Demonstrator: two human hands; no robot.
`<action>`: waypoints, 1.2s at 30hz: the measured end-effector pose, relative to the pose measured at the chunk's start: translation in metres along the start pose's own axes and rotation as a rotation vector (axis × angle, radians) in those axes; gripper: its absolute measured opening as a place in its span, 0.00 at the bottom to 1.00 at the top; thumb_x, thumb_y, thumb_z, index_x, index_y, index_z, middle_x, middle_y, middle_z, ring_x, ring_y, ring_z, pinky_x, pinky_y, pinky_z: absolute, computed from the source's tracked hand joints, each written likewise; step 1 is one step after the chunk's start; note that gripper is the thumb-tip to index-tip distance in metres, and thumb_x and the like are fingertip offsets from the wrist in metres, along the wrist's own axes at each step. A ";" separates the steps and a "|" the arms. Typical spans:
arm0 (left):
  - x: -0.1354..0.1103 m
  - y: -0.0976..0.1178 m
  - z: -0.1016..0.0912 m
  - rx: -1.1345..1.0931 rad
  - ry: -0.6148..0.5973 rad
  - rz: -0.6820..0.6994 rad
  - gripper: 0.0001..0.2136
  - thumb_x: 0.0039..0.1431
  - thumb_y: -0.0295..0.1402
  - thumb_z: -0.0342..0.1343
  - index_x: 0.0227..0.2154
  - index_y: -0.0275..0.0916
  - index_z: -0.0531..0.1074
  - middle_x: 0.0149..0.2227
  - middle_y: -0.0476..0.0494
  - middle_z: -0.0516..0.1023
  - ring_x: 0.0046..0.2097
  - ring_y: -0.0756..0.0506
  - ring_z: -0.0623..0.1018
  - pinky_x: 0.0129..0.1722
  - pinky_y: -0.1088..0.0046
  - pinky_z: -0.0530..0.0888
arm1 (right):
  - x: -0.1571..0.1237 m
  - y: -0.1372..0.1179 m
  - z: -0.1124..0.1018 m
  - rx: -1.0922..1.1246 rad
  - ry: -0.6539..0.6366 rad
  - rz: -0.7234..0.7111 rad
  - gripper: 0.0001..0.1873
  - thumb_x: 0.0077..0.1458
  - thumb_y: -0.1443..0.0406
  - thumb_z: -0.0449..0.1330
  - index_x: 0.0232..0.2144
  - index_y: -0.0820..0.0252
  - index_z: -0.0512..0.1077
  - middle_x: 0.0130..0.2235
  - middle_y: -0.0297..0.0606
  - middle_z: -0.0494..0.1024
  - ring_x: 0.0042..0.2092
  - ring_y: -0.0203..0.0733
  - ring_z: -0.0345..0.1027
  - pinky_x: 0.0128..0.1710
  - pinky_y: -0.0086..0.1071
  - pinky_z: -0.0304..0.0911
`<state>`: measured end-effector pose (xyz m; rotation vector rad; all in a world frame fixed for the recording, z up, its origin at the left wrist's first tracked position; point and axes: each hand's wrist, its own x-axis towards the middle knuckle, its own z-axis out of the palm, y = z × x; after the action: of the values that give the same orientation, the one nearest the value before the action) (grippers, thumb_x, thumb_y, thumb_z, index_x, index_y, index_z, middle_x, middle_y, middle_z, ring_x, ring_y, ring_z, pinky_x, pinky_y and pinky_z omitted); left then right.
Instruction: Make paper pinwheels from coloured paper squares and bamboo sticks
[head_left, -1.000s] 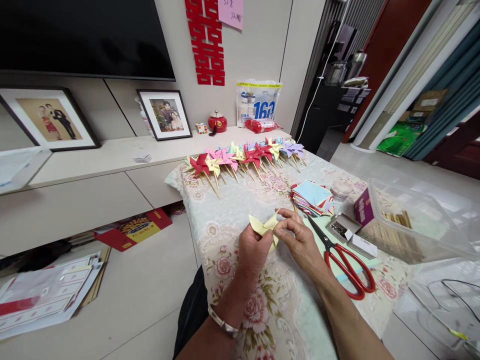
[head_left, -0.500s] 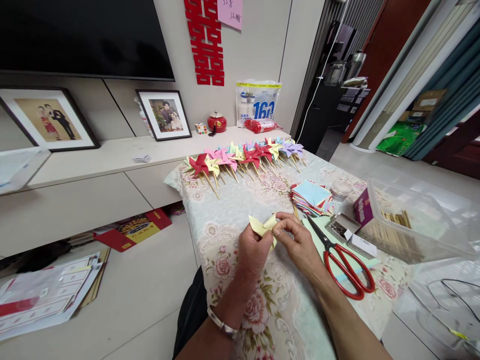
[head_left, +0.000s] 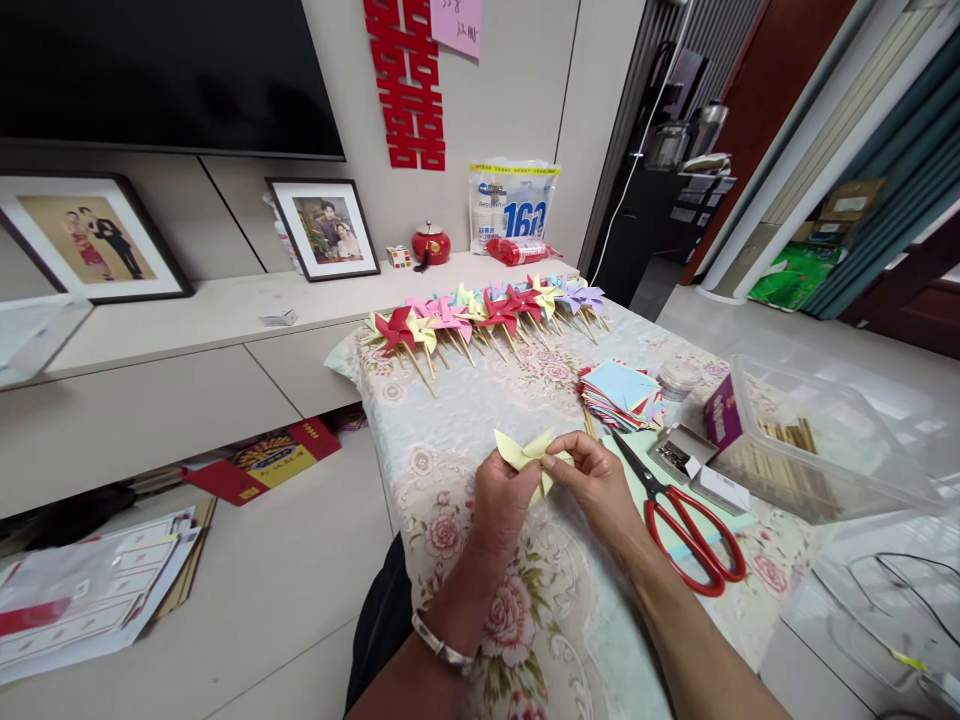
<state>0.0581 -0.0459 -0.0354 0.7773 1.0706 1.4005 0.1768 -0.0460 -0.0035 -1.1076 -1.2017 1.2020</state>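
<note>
Past the grip and mostly to its left, a row of paper pinwheels [head_left: 499,308] is lying on the flowery cloth [head_left: 450,425]. The left hand [head_left: 501,502] is pinching a pale yellow paper [head_left: 516,450] between its thumb and fingers. That paper is sitting right in the grip, between the two hands, with its points sticking out. The right hand [head_left: 596,485] is pinching near the middle of the same paper, and its fingers are hiding whether anything tiny is there. The step in hand seems to be bringing the paper's corners in to the middle. The next move looks to be calling for a tight left pinch, so the folds are not popping open, and a careful right thumb. Right of the grip and a bit past it, a stack of colored papers [head_left: 621,392] is resting near the scissors [head_left: 656,487]. Farther right, a small open box [head_left: 696,442] is holding little metal bits. Farthest right of the grip, a big clear tub [head_left: 862,455] is holding lots of wooden sticks
</note>
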 end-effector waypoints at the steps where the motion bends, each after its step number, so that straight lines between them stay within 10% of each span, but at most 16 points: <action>1: 0.000 0.000 0.000 0.004 0.002 -0.001 0.18 0.42 0.35 0.65 0.38 0.33 0.81 0.37 0.40 0.85 0.38 0.39 0.82 0.37 0.70 0.76 | 0.000 0.001 0.000 0.003 0.006 -0.002 0.12 0.44 0.58 0.72 0.29 0.56 0.75 0.28 0.32 0.75 0.29 0.38 0.65 0.29 0.30 0.59; 36: -0.002 0.003 0.001 0.117 0.047 -0.035 0.14 0.42 0.34 0.65 0.35 0.34 0.80 0.30 0.45 0.83 0.31 0.44 0.79 0.29 0.74 0.73 | 0.001 0.004 0.003 -0.139 0.124 -0.021 0.09 0.44 0.60 0.69 0.26 0.57 0.75 0.26 0.31 0.75 0.27 0.39 0.63 0.29 0.32 0.60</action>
<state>0.0582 -0.0477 -0.0317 0.8092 1.2054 1.3414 0.1740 -0.0447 -0.0070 -1.2513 -1.2122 1.0304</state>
